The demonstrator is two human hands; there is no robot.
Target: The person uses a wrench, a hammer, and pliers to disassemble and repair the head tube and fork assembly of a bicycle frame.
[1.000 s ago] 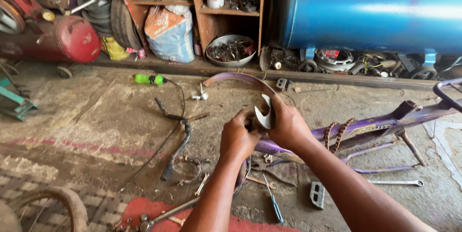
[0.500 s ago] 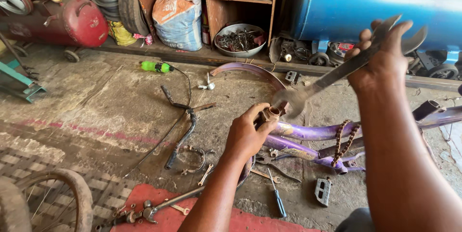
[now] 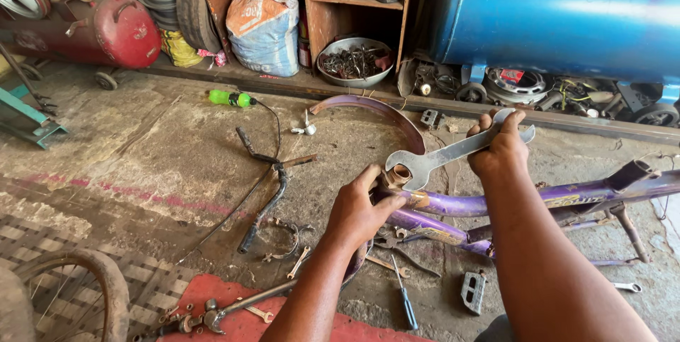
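My right hand (image 3: 499, 145) grips a large flat steel wrench (image 3: 440, 158), whose open jaw sits on the head tube end (image 3: 398, 174) of a purple bicycle frame (image 3: 496, 204). Just below that jaw, my left hand (image 3: 360, 207) is closed around the front of the frame. The frame lies on the concrete floor and stretches to the right.
Black handlebars (image 3: 269, 186), a purple mudguard (image 3: 375, 111), spanners, a screwdriver (image 3: 404, 296) and a pedal (image 3: 472, 291) lie around. A red mat (image 3: 234, 314) and a wheel (image 3: 78, 292) are near me. A red compressor (image 3: 92, 30), shelves and a blue tank (image 3: 567, 12) line the back.
My right hand has come down from a raised position, and the wrench jaw now rests on the head tube. My left hand stays on the frame's front.
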